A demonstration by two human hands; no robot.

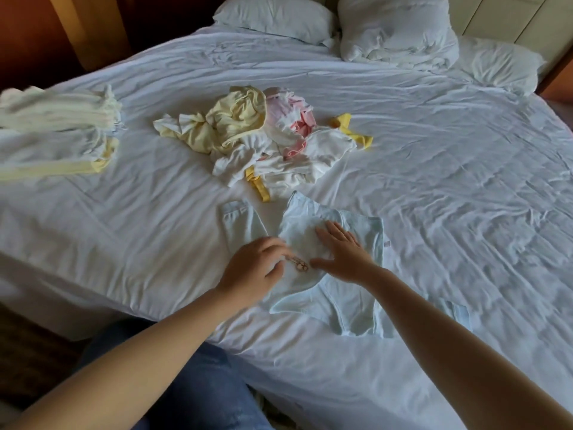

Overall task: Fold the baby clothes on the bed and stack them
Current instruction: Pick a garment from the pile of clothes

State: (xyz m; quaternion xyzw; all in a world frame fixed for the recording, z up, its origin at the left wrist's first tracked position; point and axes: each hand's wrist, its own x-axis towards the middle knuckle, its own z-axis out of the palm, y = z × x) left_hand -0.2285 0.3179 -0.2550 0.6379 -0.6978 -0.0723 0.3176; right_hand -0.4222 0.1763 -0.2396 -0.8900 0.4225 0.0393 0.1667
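**Smoothing the blue top, fold not yet begun**

Step in hand: flattening. The pale blue garment [328,293] lies spread on the bed [465,181] right in front of you, between you and the unfolded pile [263,141]. Your right hand [341,252] lies palm down on its middle, fingers straight and slightly apart, pressing the cloth. Your left hand [254,268] sits just beside it on the garment's left part. Its fingers are bent, with the tips down on the fabric next to a small brown print [299,263]. Cannot tell whether they pinch the cloth or only press it. One sleeve [238,218] sticks out to the far left, flat on the sheet. The other side is partly hidden by your right forearm, and a bit of blue shows beyond it.

Progress, my judgement: somewhere in the middle. A folded stack [62,128] sits far left on the bed, blurred at the frame edge. The pile of tangled yellow, white and pink pieces holds several garments, so plenty is left.

Next move, as I read it: get the wrinkles out, bring the sleeves in over the body, then fold the body over. Thin soft cloth on a rumpled sheet will likely drag and bunch, so pin one side down while the other hand folds. After that it has to go well left to the stack. Carry it flat or it may open up. Pillows [273,17] are at the head of the bed, out of the way.
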